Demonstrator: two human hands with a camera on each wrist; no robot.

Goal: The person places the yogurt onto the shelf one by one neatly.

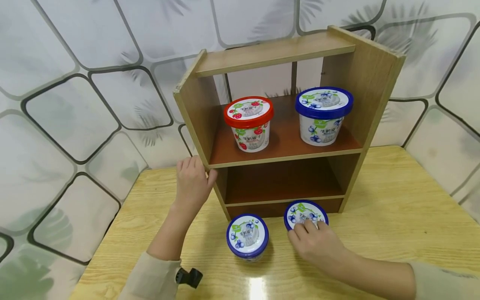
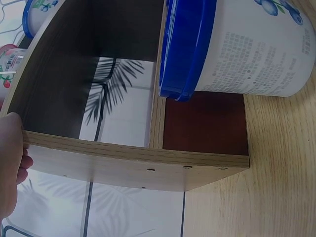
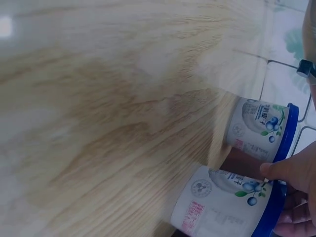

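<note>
A blueberry tub [image 1: 303,209] at four o'clock in the head view is held by the curled right grip [image 1: 316,248]; the shelf side [image 1: 198,110] is clasped by the left grip [image 1: 193,180] at eight.

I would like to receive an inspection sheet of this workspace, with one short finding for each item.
Surface: wood-grain table.
Job's things: shelf unit; red-lidded tub and upper blue-lidded tub in its upper compartment; front-left blue-lidded tub and front-right blue-lidded tub before it.
Clutter: nothing seen.
Left hand: grips the shelf unit's left side.
Right hand: holds the front-right blue-lidded tub by its lid.
Cables: nothing seen.
Surroundings: patterned backdrop; black device at left cuff.
</note>
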